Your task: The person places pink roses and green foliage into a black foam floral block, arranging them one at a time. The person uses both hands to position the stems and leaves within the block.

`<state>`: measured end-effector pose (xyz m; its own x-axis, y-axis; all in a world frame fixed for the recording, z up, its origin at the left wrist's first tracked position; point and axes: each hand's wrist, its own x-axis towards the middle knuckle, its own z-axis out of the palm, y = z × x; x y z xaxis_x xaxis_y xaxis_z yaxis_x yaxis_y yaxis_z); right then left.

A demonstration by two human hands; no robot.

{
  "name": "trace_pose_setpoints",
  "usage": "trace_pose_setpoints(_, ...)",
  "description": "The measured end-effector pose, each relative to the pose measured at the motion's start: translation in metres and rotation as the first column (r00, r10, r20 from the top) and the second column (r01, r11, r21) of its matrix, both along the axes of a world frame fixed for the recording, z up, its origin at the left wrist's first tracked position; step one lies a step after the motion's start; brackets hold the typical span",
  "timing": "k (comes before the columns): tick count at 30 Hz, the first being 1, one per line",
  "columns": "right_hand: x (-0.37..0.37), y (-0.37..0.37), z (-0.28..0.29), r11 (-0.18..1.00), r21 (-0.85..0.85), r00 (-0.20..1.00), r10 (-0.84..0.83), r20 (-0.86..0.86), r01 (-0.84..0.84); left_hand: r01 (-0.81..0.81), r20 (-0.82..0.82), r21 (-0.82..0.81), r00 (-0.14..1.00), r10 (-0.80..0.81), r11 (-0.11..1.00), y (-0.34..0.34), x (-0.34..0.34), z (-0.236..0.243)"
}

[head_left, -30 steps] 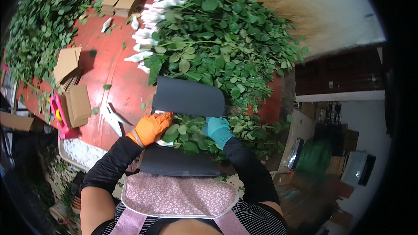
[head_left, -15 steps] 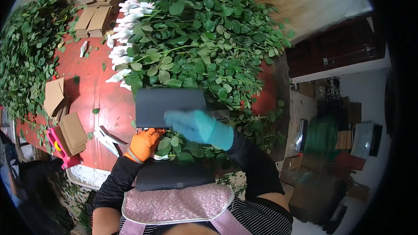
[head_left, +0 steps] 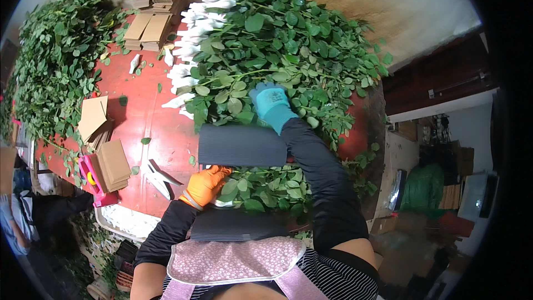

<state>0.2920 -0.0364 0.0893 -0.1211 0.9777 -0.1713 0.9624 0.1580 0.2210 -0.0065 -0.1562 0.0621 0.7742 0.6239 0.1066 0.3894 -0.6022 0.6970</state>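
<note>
head camera shows a dark ribbed sheet (head_left: 242, 145) on the red desk (head_left: 139, 89). the leafy bunch (head_left: 275, 190) lies just on the near side of the sheet. at the sheet's near left corner, the orange-gloved left hand (head_left: 206, 187) has its fingers curled by the bunch's left end – whether its grip is closed on anything i cannot tell. just beyond the sheet, the teal-gloved right hand (head_left: 271, 103) is over the leafy pile (head_left: 316, 50) – its grip is likewise unclear.
</note>
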Motion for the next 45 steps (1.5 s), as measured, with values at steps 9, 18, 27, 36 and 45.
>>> trace_pose_setpoints(9,0.030,-0.065,0.155,0.975,-0.223,0.873,-0.120,-0.472,0.013,-0.039,0.009,-0.055,0.999,0.040,0.998,-0.008,-0.003,-0.019)
trace_pose_setpoints(18,0.012,-0.019,0.187,0.996,0.074,0.862,0.004,-0.507,0.039,0.025,0.102,-0.051,0.995,-0.019,0.998,-0.002,-0.003,-0.033)
trace_pose_setpoints(27,0.019,-0.082,0.260,0.994,-0.056,0.821,-0.107,-0.561,0.091,-0.029,0.072,-0.003,0.997,0.030,1.000,-0.007,-0.002,-0.030)
trace_pose_setpoints(36,0.046,-0.213,0.109,0.997,0.053,0.439,0.026,-0.898,0.051,-0.059,0.155,-0.224,0.983,0.095,0.973,-0.009,-0.005,-0.029)
trace_pose_setpoints(45,0.042,-0.243,0.052,0.993,-0.118,1.000,0.019,0.020,-0.016,-0.052,0.262,-0.468,0.945,0.195,0.882,-0.007,-0.007,-0.042)
